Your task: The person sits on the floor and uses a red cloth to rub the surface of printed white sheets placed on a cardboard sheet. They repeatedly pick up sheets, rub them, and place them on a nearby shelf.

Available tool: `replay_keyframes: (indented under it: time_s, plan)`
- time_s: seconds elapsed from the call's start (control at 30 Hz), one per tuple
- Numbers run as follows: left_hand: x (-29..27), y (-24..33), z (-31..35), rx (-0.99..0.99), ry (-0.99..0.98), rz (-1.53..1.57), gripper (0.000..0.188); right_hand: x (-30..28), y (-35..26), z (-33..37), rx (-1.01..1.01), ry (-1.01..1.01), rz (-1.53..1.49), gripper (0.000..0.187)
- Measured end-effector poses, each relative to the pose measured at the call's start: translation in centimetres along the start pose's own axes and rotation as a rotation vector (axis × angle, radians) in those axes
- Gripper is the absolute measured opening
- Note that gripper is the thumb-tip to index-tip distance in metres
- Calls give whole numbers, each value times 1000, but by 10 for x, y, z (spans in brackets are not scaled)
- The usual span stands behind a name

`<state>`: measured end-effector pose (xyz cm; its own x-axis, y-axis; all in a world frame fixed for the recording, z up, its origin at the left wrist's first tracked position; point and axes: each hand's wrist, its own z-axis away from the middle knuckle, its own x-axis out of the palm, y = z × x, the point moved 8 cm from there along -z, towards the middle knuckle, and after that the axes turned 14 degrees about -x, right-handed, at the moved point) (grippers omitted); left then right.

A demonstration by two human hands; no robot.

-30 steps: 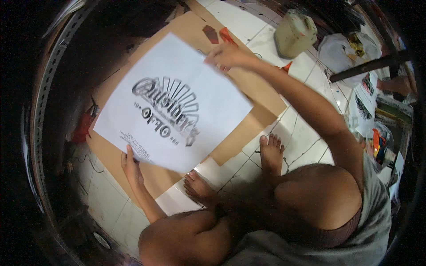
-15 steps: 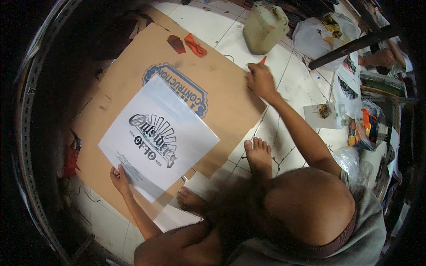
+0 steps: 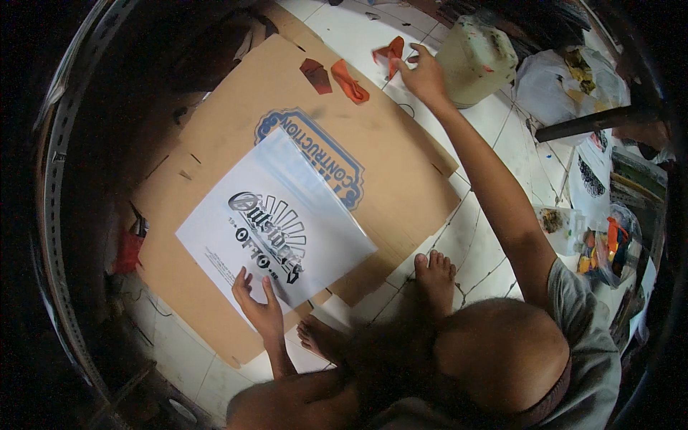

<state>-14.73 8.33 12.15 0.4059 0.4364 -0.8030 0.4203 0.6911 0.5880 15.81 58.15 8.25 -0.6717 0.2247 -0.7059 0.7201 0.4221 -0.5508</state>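
A white sheet with black lettering and a sunburst design (image 3: pixel 236 236), under a clear plastic cover, lies aslant on flattened brown cardboard (image 3: pixel 401 179). Over its near edge is my left hand (image 3: pixel 261 312), thumb and fingers apart, holding nothing. My right hand (image 3: pixel 428 77) reaches to the far side, past the cardboard, its thumb and forefinger spread. At the thumb's tip is a crumpled orange-red cloth scrap (image 3: pixel 390 54); whether they touch is hard to tell. On the cardboard's far part lie a dark red scrap (image 3: pixel 316 77) and another orange-red scrap (image 3: pixel 350 82).
A cloudy plastic jerrycan (image 3: pixel 473 61) stands beside my right hand. Farther right are a white plastic bag (image 3: pixel 566 82), a dark bar (image 3: pixel 588 127) and a clear bag of colourful items (image 3: pixel 603 247). My bare feet (image 3: pixel 435 279) are at the cardboard's near edge, on white tiles.
My right hand has moved farther away and opened, with the orange-red scrap now spread at its thumb. My left hand has let go of the sheet's edge and shifted right over it. The view has shifted.
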Motion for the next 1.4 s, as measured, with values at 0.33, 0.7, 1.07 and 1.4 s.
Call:
replay_keyframes:
  time_s: [0.33,0.7,1.07,1.4]
  plan:
    - [36,65,-28,-78,-333,364,43,75,-57,46,104,-418,-735,34]
    - [131,183,-36,-300,-1106,974,51,-32,-158,149,531,-654,-1382,26]
    - [69,168,-46,-91,-725,1056,40,-45,-178,173,481,-936,-1180,30]
    - [148,165,39,-245,-999,1100,31,-63,-162,174,532,-495,-1382,33]
